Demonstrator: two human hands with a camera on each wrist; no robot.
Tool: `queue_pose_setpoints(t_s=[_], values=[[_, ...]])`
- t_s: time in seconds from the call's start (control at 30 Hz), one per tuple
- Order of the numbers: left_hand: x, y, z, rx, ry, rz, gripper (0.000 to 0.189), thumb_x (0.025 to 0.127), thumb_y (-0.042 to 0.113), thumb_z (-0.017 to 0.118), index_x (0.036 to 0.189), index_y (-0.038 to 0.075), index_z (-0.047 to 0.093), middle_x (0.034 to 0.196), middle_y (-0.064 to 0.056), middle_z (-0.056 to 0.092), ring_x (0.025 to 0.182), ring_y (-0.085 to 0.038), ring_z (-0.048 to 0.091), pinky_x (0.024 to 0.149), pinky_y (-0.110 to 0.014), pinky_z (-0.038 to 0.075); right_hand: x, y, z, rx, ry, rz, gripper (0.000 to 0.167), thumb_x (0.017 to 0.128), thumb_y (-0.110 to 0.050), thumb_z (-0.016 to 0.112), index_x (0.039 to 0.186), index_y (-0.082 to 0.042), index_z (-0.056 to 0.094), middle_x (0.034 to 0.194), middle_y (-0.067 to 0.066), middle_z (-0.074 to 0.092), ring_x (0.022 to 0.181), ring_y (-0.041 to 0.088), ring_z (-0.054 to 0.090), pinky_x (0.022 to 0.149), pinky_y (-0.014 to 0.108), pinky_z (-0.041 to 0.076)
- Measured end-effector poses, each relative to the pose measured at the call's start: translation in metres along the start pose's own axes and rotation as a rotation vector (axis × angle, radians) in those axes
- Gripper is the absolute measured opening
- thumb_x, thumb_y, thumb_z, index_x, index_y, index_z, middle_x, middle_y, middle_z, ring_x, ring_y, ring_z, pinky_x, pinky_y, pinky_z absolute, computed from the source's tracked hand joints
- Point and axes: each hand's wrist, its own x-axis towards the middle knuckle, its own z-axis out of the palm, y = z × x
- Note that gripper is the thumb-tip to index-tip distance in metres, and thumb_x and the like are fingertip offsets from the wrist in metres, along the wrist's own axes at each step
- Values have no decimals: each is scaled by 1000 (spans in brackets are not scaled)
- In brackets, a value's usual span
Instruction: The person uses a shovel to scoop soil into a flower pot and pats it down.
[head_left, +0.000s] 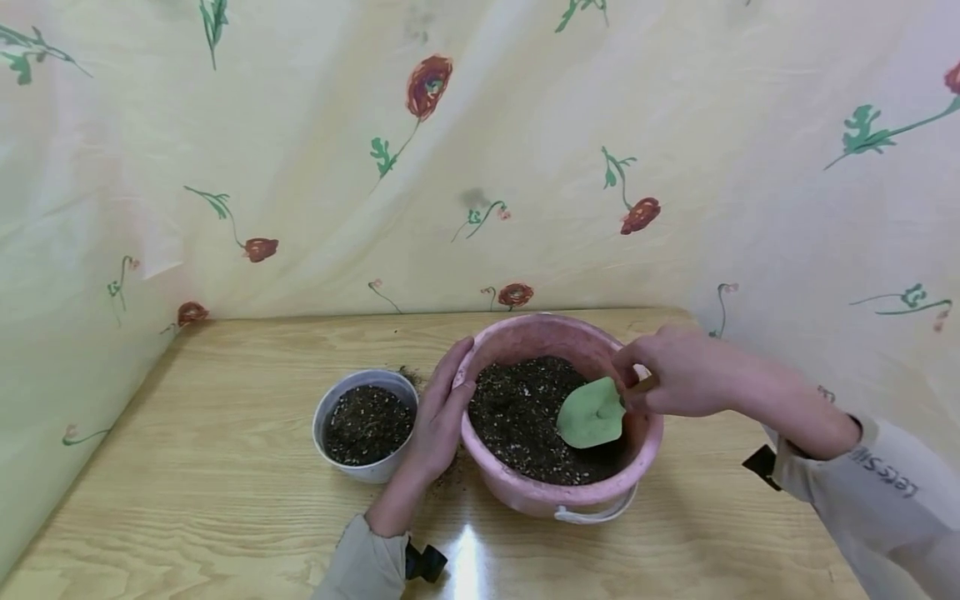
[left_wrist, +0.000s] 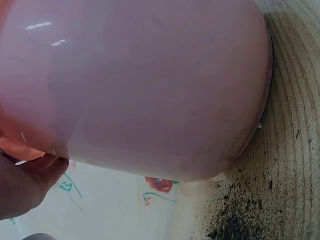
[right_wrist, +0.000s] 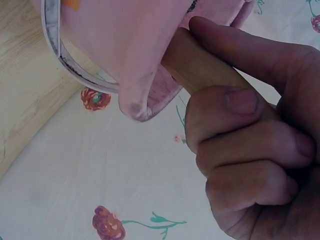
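A pink bucket of dark potting soil stands on the wooden table. My right hand grips the wooden handle of a small trowel, its fingers wrapped round it at the bucket's right rim. The trowel's light green blade is inside the bucket, over the soil. With my left hand I hold the bucket's left rim, the thumb lying over the edge. In the left wrist view, fingertips show at the rim beside the smooth pink wall.
Left of my left hand stands a white pot, also holding dark soil. Loose soil is scattered on the table between pot and bucket. The bucket's white carrying handle hangs at its front. A flowered sheet closes off the back and sides.
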Motion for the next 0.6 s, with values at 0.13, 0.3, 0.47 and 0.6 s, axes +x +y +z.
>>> queue_pose_setpoints(t_s=[0.13, 0.3, 0.47, 0.6], values=[[0, -1, -1, -2, -2, -4, 51, 97, 5, 44, 147, 3, 37, 151, -15, 37, 141, -28, 29, 116, -48, 20, 6, -2, 2, -25, 6, -2, 19, 75, -14, 70, 70, -29, 59, 62, -15, 51, 56, 6, 43, 48, 24, 35], [0, -2, -1, -4, 1, -20, 51, 98, 6, 43, 148, 5, 36, 153, -12, 35, 142, -26, 28, 117, -47, 19, 17, -6, 7, -10, 3, 12, 13, 73, -18, 73, 75, -24, 62, 62, -12, 53, 58, 7, 45, 50, 25, 38], [0, -1, 0, 11, 10, -36, 51, 98, 7, 42, 148, 6, 35, 153, -10, 35, 142, -26, 27, 117, -47, 19, 33, -10, 20, 30, -21, -55, 17, 76, -19, 73, 72, -22, 57, 62, -12, 48, 58, 8, 42, 54, 25, 37], [1, -1, 1, 30, 9, -33, 51, 98, 6, 41, 148, 6, 35, 153, -9, 35, 142, -25, 28, 117, -47, 20, 41, -14, 28, 20, -2, -91, 21, 75, -15, 72, 69, -22, 53, 62, -12, 45, 58, 9, 41, 57, 26, 37]])
